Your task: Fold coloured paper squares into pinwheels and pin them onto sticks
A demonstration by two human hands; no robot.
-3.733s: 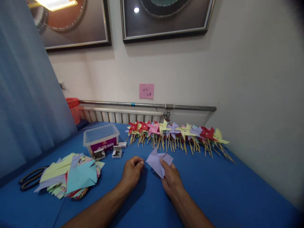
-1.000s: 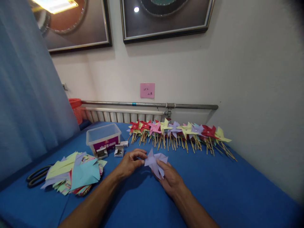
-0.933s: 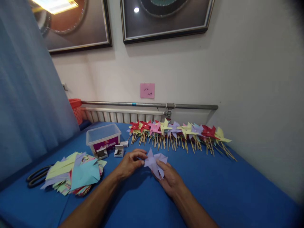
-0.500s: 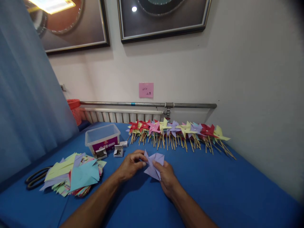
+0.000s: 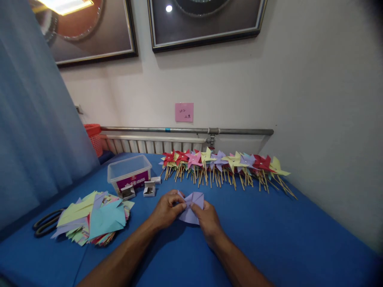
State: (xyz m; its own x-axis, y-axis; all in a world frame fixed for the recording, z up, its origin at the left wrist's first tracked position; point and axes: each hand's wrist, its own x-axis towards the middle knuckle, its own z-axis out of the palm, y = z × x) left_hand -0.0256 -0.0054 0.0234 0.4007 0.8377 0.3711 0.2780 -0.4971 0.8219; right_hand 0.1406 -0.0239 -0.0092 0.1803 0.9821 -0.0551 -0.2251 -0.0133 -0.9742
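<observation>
A purple paper pinwheel blade piece (image 5: 196, 198) is held between both hands above the blue tabletop. My left hand (image 5: 168, 208) pinches its left side, thumb and fingertips closed near the middle of the paper. My right hand (image 5: 208, 220) grips the right side, with the thumb pressed on the front near the centre and the fingers behind, partly hidden. Some of the paper's points are folded inward. Whether a pin sits between the fingertips is too small to tell.
Finished pinwheels on sticks (image 5: 221, 163) lie along the back. At left are a stack of cut paper (image 5: 107, 219), black-handled scissors (image 5: 48, 223), a clear plastic tub (image 5: 128, 165) and small white boxes (image 5: 149, 189). A blue curtain (image 5: 38, 111) hangs far left.
My left hand has moved right, its fingertips now by the paper's centre. The purple paper has turned and shifted slightly left, with its left side folded in.
</observation>
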